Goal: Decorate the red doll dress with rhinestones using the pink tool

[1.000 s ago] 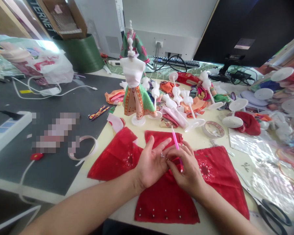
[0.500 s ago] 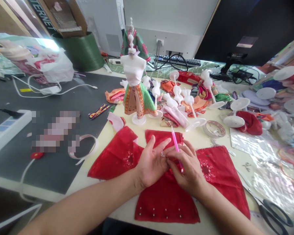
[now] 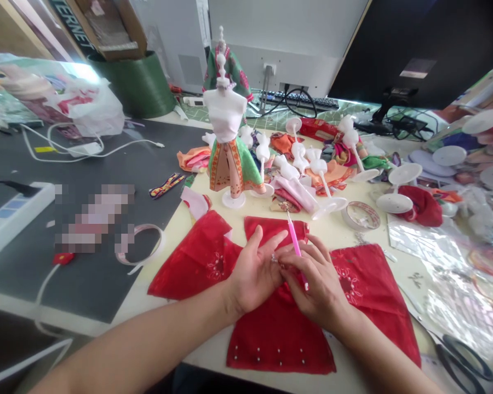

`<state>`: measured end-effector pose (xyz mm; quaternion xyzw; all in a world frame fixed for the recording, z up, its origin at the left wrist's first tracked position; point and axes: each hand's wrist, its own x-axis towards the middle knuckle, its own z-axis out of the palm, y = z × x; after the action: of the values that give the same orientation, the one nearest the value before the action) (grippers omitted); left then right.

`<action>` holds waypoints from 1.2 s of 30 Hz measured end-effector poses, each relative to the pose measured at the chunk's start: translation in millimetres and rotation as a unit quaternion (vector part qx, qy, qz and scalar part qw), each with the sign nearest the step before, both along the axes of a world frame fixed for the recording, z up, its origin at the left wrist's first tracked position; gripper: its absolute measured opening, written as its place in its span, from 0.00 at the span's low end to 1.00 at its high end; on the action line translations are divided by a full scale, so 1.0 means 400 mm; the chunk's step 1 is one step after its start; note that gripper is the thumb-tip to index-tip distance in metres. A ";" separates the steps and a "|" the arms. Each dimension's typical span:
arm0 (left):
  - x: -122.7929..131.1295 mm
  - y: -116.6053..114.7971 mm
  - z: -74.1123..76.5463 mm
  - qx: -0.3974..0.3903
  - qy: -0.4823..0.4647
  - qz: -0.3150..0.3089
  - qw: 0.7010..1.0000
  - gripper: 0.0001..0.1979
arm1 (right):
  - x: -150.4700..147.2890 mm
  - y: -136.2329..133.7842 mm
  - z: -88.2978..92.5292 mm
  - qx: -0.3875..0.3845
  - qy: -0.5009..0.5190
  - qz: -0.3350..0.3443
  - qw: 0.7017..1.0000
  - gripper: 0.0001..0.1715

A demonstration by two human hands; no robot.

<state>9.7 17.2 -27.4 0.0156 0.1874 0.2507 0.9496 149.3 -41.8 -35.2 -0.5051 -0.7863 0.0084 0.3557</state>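
My left hand point(image 3: 252, 271) is palm up with its fingers stretched out, and small shiny pieces point(image 3: 274, 259) lie on its fingers. My right hand point(image 3: 318, 279) holds a slim pink pen-like tool point(image 3: 294, 238), its thin metal tip pointing up and away. The thumb and fingertips of that hand pinch together over the left fingers; what they touch there is too small to make out. Beneath both hands spreads a red cloth garment piece point(image 3: 281, 334), with several pearl-like beads along its near edge. White floral patterns mark its left side point(image 3: 189, 262) and right side point(image 3: 382, 295).
A white doll mannequin point(image 3: 225, 115) in a green and peach skirt stands behind the cloth. Small white mannequins and fabric scraps lie beyond. Tape rolls point(image 3: 361, 216) point(image 3: 158, 249) sit on either side. Black-handled scissors point(image 3: 456, 358) and clear plastic bags point(image 3: 456, 306) are at right.
Both hands stay almost in the same place, with the right fingertips shifting slightly over the left fingers. The whole view has moved very slightly.
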 end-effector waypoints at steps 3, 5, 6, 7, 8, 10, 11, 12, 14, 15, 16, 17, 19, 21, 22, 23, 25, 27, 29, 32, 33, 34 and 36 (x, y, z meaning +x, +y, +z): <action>0.001 0.001 -0.002 0.006 0.002 -0.008 1.000 0.30 | 0.001 0.002 -0.001 -0.016 -0.005 0.005 1.000 0.15; 0.002 0.001 -0.003 0.011 -0.003 -0.018 1.000 0.30 | 0.001 0.002 -0.002 -0.023 -0.008 0.008 1.000 0.14; 0.002 0.001 -0.003 0.013 -0.005 -0.022 1.000 0.30 | 0.001 0.002 -0.002 -0.024 -0.008 0.010 1.000 0.14; 0.002 0.001 -0.002 0.013 -0.007 -0.024 1.000 0.30 | 0.001 0.001 -0.001 -0.024 -0.007 0.013 1.000 0.14; 0.001 0.002 -0.001 0.011 -0.007 -0.025 1.000 0.29 | 0.001 0.001 -0.001 -0.023 -0.003 0.016 1.000 0.14; 0.002 0.003 0.000 0.006 -0.004 -0.021 1.000 0.29 | 0.000 -0.001 0.001 -0.021 0.018 0.020 0.999 0.14; 0.002 0.003 0.000 0.007 0.000 -0.018 1.000 0.28 | -0.001 -0.001 0.002 -0.020 0.038 0.017 0.999 0.13; 0.004 0.003 -0.001 0.012 0.008 -0.015 1.000 0.27 | -0.001 -0.002 0.003 -0.020 0.063 0.010 0.998 0.13; 0.007 0.001 -0.004 0.034 0.042 -0.012 0.998 0.24 | 0.001 -0.003 0.004 -0.018 0.116 -0.021 0.993 0.11; 0.009 -0.001 -0.005 0.051 0.069 -0.014 0.996 0.21 | 0.002 -0.003 0.004 -0.016 0.141 -0.041 0.989 0.11; 0.011 -0.004 -0.007 0.071 0.099 -0.018 0.992 0.18 | 0.003 -0.003 0.003 -0.014 0.164 -0.061 0.984 0.10; 0.013 -0.007 -0.008 0.092 0.132 -0.025 0.987 0.15 | 0.005 -0.003 0.003 -0.010 0.185 -0.079 0.980 0.10; 0.013 -0.013 -0.007 0.130 0.184 -0.036 0.974 0.10 | 0.007 -0.002 0.002 -0.007 0.219 -0.107 0.970 0.09; 0.011 -0.019 -0.004 0.153 0.211 -0.036 0.965 0.08 | 0.008 -0.001 0.001 -0.010 0.242 -0.123 0.962 0.09; 0.009 -0.021 -0.002 0.158 0.217 -0.032 0.963 0.07 | 0.008 -0.001 0.002 -0.011 0.247 -0.128 0.961 0.10; 0.008 -0.022 0.000 0.161 0.220 -0.028 0.962 0.07 | 0.008 -0.001 0.002 -0.013 0.249 -0.132 0.959 0.10; 0.006 -0.022 0.000 0.165 0.220 -0.025 0.961 0.06 | 0.007 -0.001 0.002 -0.015 0.247 -0.137 0.959 0.10; 0.005 -0.020 -0.003 0.165 0.219 -0.027 0.961 0.06 | 0.007 -0.001 0.000 -0.016 0.243 -0.138 0.960 0.10; 0.004 -0.018 -0.008 0.163 0.218 -0.028 0.962 0.07 | 0.007 -0.001 -0.004 -0.011 0.236 -0.134 0.963 0.10; 0.005 -0.016 -0.014 0.158 0.222 -0.030 0.962 0.07 | 0.007 -0.002 -0.009 0.007 0.217 -0.120 0.969 0.11; 0.006 -0.016 -0.015 0.157 0.223 -0.030 0.962 0.07 | 0.007 -0.002 -0.010 0.010 0.210 -0.115 0.971 0.11; 0.007 -0.016 -0.015 0.156 0.225 -0.031 0.961 0.07 | 0.007 -0.002 -0.010 0.010 0.204 -0.111 0.973 0.11; 0.008 -0.016 -0.015 0.155 0.227 -0.030 0.961 0.07 | 0.008 -0.002 -0.009 0.011 0.200 -0.107 0.974 0.11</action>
<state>13.0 10.9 -33.6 0.2247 0.3560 0.2384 0.8752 152.4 -42.4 -38.7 -0.5703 -0.6407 0.0625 0.5103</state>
